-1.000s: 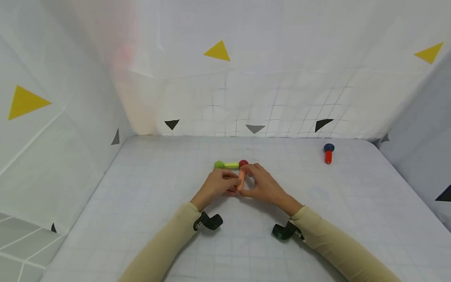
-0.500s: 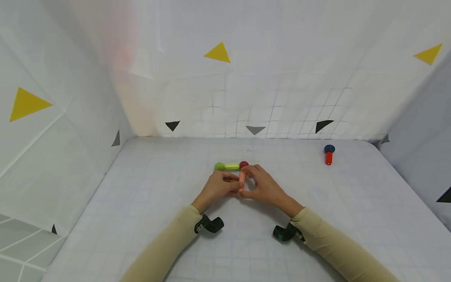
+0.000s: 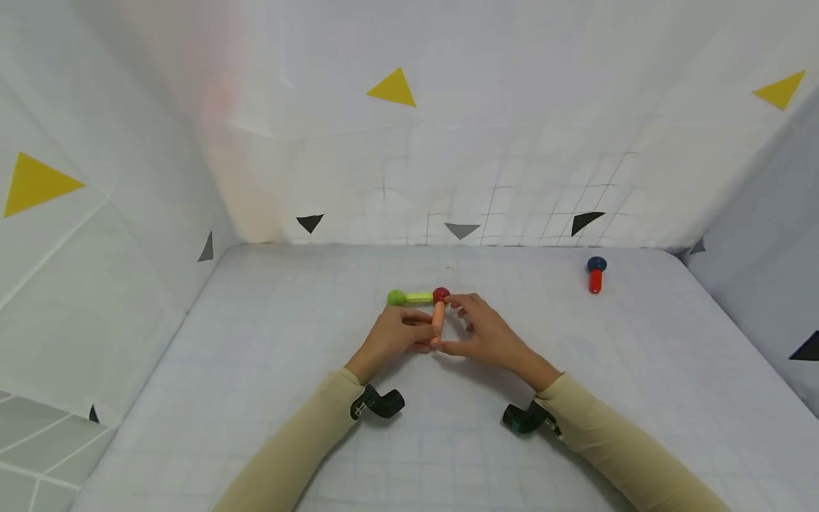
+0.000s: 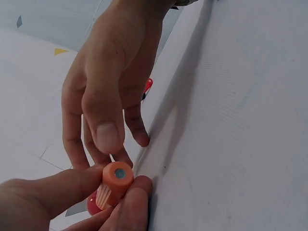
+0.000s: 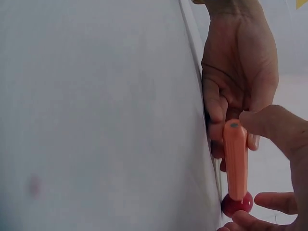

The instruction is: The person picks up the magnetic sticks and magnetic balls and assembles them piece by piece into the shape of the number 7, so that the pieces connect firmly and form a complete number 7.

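"Head view?"
"Orange stick (image 3: 438, 315), pinched near its near end by the left hand (image 3: 398, 331); far end at the red ball (image 3: 441, 294). Right hand (image 3: 483, 334) arched alongside; cannot tell whether it grips."
"Left wrist?"
"Rounded near end, grey disc (image 4: 120, 173) at its centre, within the left pinch."
"Right wrist?"
"Straight length; red ball beyond, right hand close to both."
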Tool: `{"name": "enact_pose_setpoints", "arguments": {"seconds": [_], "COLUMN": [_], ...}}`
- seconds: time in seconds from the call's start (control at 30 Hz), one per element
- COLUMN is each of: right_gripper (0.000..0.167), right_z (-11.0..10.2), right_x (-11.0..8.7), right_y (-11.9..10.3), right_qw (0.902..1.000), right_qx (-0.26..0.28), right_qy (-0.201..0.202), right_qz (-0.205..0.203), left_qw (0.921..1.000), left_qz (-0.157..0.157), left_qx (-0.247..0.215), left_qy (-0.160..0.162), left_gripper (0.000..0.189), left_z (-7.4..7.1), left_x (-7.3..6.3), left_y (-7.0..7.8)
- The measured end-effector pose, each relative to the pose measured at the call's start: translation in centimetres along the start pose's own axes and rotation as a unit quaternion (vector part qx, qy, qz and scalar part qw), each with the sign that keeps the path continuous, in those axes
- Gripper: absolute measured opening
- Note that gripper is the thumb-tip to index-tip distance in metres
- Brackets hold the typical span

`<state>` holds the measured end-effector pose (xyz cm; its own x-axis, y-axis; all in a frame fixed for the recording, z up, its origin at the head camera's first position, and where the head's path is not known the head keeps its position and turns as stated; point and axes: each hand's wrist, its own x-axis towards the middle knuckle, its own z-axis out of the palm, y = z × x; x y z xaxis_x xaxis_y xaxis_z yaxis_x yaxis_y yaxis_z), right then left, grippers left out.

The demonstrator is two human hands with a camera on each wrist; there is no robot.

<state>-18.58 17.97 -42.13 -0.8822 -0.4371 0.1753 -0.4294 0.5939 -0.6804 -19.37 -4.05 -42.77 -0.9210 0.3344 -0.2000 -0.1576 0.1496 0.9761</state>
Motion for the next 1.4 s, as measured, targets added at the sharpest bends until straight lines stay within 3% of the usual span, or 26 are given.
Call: {"name": "enact_pose_setpoints", "arguments": {"seconds": [0.2, 0.43, 0.9, 1.17, 1.4], "right_gripper": [0.083, 0.076, 0.049, 0.042, 0.040], "right_z": [-1.6, -4.1, -8.9, -11.1, -13.1], "right_x": [-0.7, -0.8, -1.2, -1.5, -2.1], "right_y": [0.7, 1.8, 5.8, 8.4, 9.7], "right_qw": [0.9991, 0.9965, 0.9912, 0.9840, 0.9789], "right_qx": [0.001, -0.023, -0.079, -0.096, -0.119], "right_qy": [-0.007, 0.019, 0.070, 0.103, 0.129], "right_qz": [0.042, 0.078, 0.080, 0.109, 0.105], "left_qw": [0.9999, 0.9998, 0.9997, 0.9996, 0.9996], "left_qz": [-0.016, -0.020, -0.015, -0.021, -0.020], "left_qx": [0.004, -0.004, -0.017, -0.018, -0.018], "left_qy": [0.003, 0.004, 0.001, 0.002, 0.003], "left_gripper": [0.035, 0.035, 0.035, 0.035, 0.035], "left_z": [0.1, 0.2, 0.1, 0.1, 0.4], "left_x": [-0.2, -0.3, -0.3, -0.3, -0.3], "left_y": [0.1, 0.1, -0.2, -0.2, -0.2]}}
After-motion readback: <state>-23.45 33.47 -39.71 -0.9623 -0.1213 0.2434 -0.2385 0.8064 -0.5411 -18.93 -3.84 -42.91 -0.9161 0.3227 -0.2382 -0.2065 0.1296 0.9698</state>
